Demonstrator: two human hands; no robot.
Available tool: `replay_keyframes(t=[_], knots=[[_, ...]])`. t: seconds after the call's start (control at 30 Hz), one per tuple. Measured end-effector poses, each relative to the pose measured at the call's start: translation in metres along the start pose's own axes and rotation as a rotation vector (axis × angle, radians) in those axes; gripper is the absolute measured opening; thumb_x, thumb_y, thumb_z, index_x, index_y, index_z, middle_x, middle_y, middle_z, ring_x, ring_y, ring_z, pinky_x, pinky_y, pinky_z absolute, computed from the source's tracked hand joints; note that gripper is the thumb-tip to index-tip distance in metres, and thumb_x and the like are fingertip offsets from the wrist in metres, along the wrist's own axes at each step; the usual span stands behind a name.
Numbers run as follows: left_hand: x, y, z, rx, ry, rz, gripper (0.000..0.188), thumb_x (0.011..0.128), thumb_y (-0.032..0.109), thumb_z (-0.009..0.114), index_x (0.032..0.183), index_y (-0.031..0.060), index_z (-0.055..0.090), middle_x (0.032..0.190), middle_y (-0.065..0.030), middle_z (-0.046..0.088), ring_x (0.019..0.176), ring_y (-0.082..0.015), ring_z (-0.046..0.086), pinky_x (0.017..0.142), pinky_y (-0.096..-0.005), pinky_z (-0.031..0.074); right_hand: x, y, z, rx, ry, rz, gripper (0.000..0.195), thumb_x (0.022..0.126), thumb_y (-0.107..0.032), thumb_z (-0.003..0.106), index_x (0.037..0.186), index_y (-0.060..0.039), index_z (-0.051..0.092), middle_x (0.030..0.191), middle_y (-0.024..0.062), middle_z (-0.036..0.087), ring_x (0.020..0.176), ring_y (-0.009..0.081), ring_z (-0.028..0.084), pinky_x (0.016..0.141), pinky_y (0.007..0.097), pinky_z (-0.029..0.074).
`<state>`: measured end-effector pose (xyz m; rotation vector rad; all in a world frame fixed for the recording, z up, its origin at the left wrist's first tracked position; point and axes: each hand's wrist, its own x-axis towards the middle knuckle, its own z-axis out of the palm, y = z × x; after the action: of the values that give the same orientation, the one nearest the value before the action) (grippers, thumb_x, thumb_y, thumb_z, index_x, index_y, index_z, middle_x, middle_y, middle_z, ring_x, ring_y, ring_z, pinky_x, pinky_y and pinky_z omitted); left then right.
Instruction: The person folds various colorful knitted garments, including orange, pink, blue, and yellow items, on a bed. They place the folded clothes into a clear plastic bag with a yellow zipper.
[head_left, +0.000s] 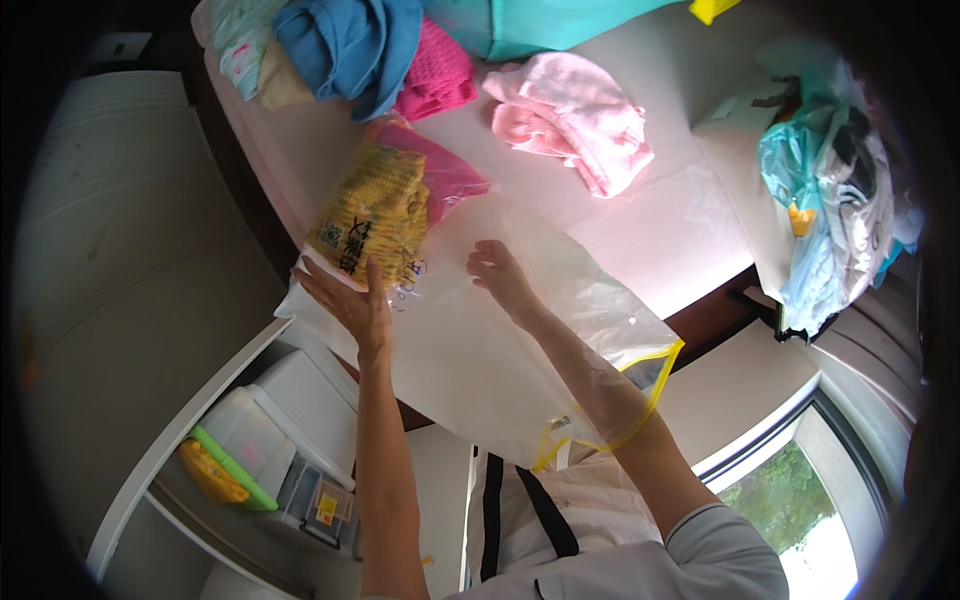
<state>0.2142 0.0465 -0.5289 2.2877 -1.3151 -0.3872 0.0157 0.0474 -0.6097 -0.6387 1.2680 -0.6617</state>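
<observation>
A large translucent plastic bag (465, 360) with a yellow-edged mouth lies across the bed's near edge. Inside its far left end is a yellow knitted item (382, 210), seen through plastic that bears writing. My left hand (349, 304) rests on the bag's left corner beside the yellow item, fingers spread. My right forearm passes through the bag's mouth, and my right hand (499, 277) is inside, its fingers loosely curled with nothing visible in them. A pink plastic bag (442, 169) lies against the yellow item's far side. Folded light pink cloth (574, 116) lies beyond my right hand.
Blue cloth (360, 45) and bright pink knitted cloth (439, 75) lie at the far left of the bed (697, 217). A turquoise item (547, 22) is at the far edge. Filled plastic bags (855, 180) stand right. Storage boxes (307, 420) sit on a shelf below left.
</observation>
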Motion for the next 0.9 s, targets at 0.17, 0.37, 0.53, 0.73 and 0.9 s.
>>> replay_keyframes(t=[0.17, 0.37, 0.53, 0.73, 0.9], knots=[[0.002, -0.023, 0.043, 0.217, -0.297, -0.155, 0.11, 0.079, 0.08, 0.042, 0.151, 0.0125, -0.005, 0.156, -0.0216, -0.011, 0.144, -0.0418, -0.006, 0.105, -0.0689, 0.009, -0.067, 0.015, -0.081, -0.307, -0.236, -0.118, 0.021, 0.092, -0.012, 0.055, 0.111, -0.0048, 0.057, 0.099, 0.0032, 0.063, 0.09, 0.0105, 0.059, 0.075, 0.025, 0.048], [0.017, -0.008, 0.019, 0.587, -0.385, -0.142, 0.103, 0.08, 0.078, 0.04, 0.152, 0.0175, -0.002, 0.156, -0.0224, -0.001, 0.141, -0.0489, 0.009, 0.105, -0.0696, 0.015, -0.151, 0.07, -0.228, -0.262, -0.082, 0.031, 0.019, 0.09, -0.014, 0.054, 0.103, -0.0028, 0.062, 0.089, 0.0066, 0.067, 0.08, 0.014, 0.064, 0.071, 0.0272, 0.052], [-0.037, 0.046, -0.008, 0.69, -0.114, 0.321, 0.091, 0.079, 0.036, 0.07, 0.151, 0.0173, 0.018, 0.154, -0.0245, 0.009, 0.14, -0.0452, 0.017, 0.108, -0.0625, 0.023, -0.212, 0.007, -0.317, -0.626, 0.444, 0.054, 0.025, 0.083, -0.009, 0.059, 0.105, 0.0021, 0.06, 0.093, 0.0144, 0.067, 0.087, 0.0251, 0.066, 0.079, 0.0342, 0.052], [-0.131, 0.123, -0.006, 0.577, -0.462, 0.566, 0.085, 0.071, 0.015, 0.073, 0.145, 0.0147, 0.032, 0.153, -0.0249, 0.012, 0.138, -0.0435, 0.022, 0.108, -0.0578, 0.023, -0.232, -0.133, -0.393, -0.801, 1.057, -0.411, 0.051, 0.081, -0.019, 0.071, 0.121, 0.0003, 0.047, 0.119, 0.0202, 0.051, 0.115, 0.036, 0.046, 0.099, 0.0426, 0.038], [-0.19, 0.171, 0.026, 0.255, -0.601, 0.342, 0.079, 0.076, 0.014, 0.07, 0.143, 0.0091, 0.028, 0.15, -0.0311, 0.014, 0.134, -0.048, 0.024, 0.106, -0.0571, 0.026, -0.235, -0.239, -0.497, -0.535, 1.44, -0.411, 0.073, 0.081, -0.051, 0.069, 0.116, 0.0088, 0.048, 0.122, 0.0273, 0.048, 0.113, 0.0347, 0.047, 0.099, 0.0416, 0.037]])
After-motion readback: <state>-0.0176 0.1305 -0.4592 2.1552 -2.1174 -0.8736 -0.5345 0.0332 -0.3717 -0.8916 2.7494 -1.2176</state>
